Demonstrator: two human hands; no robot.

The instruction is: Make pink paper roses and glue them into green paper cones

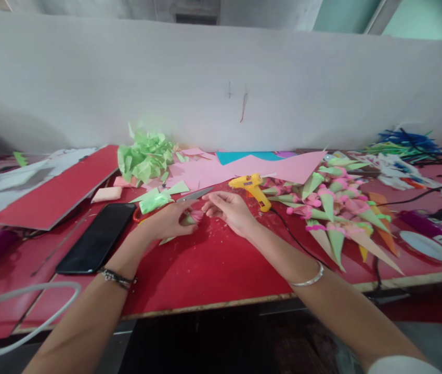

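My left hand [169, 222] is closed around a small paper cone flower [194, 216] with a pink top and pale green wrap. Just to its right, my right hand [232, 212] has its fingers curled together near the pink top; whatever its fingertips pinch, if anything, is too small to make out. Behind the left hand lies a pair of scissors [195, 196], blades pointing right, handle partly covered by a bright green packet [154, 201]. A yellow glue gun [252, 190] rests beyond my right hand, its black cord running toward the right.
Many finished-looking paper cones [334, 223] with pink tops pile up on the right. A black phone [98, 239] lies at left, near a red board [57, 189]. Crumpled green paper [146, 156] and pink sheets [205, 171] sit behind. A white dish [426, 245] stands far right.
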